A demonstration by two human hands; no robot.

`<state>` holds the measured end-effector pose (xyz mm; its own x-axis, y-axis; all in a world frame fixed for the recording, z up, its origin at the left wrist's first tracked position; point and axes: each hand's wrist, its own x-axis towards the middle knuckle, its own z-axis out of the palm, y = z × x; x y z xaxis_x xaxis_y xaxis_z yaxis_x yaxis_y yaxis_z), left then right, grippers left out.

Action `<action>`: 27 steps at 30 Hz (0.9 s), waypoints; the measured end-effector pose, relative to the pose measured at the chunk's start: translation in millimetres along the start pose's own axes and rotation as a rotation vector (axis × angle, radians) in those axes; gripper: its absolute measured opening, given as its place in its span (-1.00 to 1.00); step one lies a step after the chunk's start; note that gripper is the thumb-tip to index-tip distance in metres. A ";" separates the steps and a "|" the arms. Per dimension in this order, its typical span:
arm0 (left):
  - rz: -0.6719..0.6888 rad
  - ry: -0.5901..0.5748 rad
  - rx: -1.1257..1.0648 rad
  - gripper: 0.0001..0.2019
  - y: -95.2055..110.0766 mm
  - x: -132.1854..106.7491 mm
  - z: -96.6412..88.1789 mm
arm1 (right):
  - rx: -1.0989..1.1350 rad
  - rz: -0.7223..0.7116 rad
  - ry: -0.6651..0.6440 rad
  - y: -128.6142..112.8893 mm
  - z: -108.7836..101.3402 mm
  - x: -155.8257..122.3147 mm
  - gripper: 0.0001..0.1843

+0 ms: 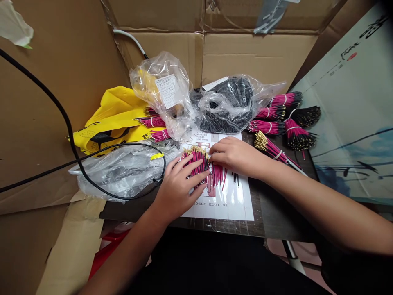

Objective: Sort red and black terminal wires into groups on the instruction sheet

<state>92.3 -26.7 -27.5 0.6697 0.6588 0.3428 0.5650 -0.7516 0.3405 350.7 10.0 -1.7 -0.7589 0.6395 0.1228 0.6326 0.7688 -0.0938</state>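
On the small dark table, free surface is scarce. Cardboard walls close in on the left and at the back, and a printed panel leans along the right edge. The back of the table is filled by a clear bag of black parts, a labelled clear bag, a yellow bag and tied bundles of pink wires. A crumpled clear bag hangs over the left edge, with a black cable looping across it. The only open room is a white paper sheet near the front edge and the bare strip of table to its right.

A loose pile of pink wires with gold tips lies on the upper left of that sheet. The left hand rests flat on the pile, fingers spread apart and pressing down on the wires rather than gripping them. The right hand lies palm down just beside it, fingers bent and drawn close, their tips touching the pile's right edge; whether they pinch a wire cannot be made out. A short row of pink wires lies just below the right hand, a few black wires near it.
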 end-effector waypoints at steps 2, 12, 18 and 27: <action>-0.006 -0.002 -0.005 -0.73 0.6 0.1 -1.3 | -0.025 -0.019 -0.047 1.3 -3.4 3.0 -0.81; -0.031 0.017 -0.005 -0.78 5.2 -0.3 -0.1 | -0.039 0.165 -0.066 3.4 -2.3 13.0 -0.82; -0.010 -0.085 0.092 -0.79 13.5 18.6 -9.2 | 0.098 0.252 0.020 -1.8 7.0 4.2 -0.82; 0.107 -0.295 0.314 -0.61 14.4 74.1 -7.4 | 0.145 0.329 0.073 -14.3 14.4 -9.9 -0.68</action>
<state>146.5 11.5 9.2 0.8158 0.5726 0.0817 0.5731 -0.8193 0.0189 347.0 -7.2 -15.8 -0.5022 0.8546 0.1324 0.8085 0.5183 -0.2787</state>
